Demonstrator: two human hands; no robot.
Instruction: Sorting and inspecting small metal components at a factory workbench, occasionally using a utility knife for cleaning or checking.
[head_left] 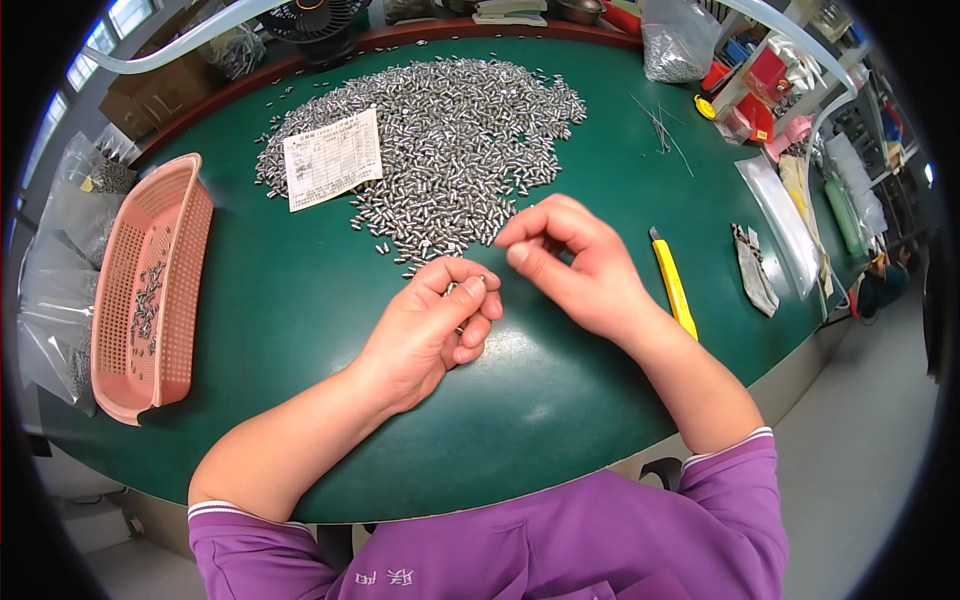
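A broad heap of small silvery metal cylinders (470, 125), each with a rounded or tapered end, spreads over the green table (560, 400). In front of its near tip, my left hand (425, 325) is closed, with thumb and forefinger pinching one small metal cylinder (482, 281). More metal shows between its curled fingers. My right hand (570, 262) is just to the right and slightly farther away, by the heap's near right edge. Its thumb and fingertips are drawn together; whatever they hold, if anything, is hidden. A printed paper slip (333, 160) lies on the heap's left side.
At the left, a pink perforated basket (183, 330) holds some metal pieces, beside filled clear bags (55, 310). A yellow box cutter (675, 285) lies right of my right hand. Thin wires (662, 130), a filled plastic bag (677, 45) and a fan (315, 28) are farther back.
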